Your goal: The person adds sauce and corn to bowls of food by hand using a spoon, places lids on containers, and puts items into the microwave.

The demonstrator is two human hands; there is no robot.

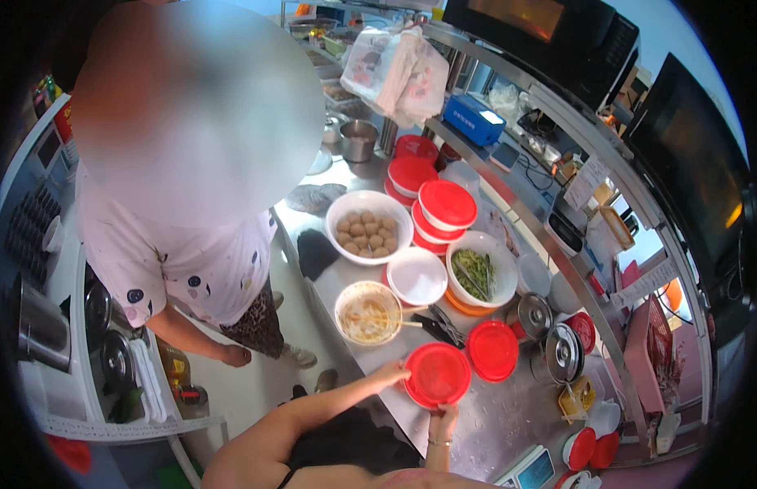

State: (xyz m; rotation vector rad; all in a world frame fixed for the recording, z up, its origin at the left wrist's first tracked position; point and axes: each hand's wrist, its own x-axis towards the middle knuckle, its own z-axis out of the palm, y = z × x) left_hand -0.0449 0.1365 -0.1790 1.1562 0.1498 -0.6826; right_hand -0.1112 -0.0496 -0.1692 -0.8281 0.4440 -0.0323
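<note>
My left hand (392, 374) grips the left rim of a round tub with a red plastic lid (437, 375), and my right hand (444, 418) holds its near rim. Another red-lidded tub (492, 351) sits just to the right. Beyond my hands lies a pair of black-handled tongs (436, 329). A white bowl with sauce residue and chopsticks (367, 313) stands at the table's left edge. Farther back are a white bowl of round brown balls (367, 235), a white-lidded tub (417, 276) and a bowl of shredded greens (473, 274) with tongs in it.
A person (189, 269) stands across to the left, one arm lowered. Stacked red-lidded tubs (447, 205) occupy the middle of the steel table (501, 415). Lidded metal pots (563, 351) line the right side, under a metal shelf. A digital scale (528, 470) is at the near edge.
</note>
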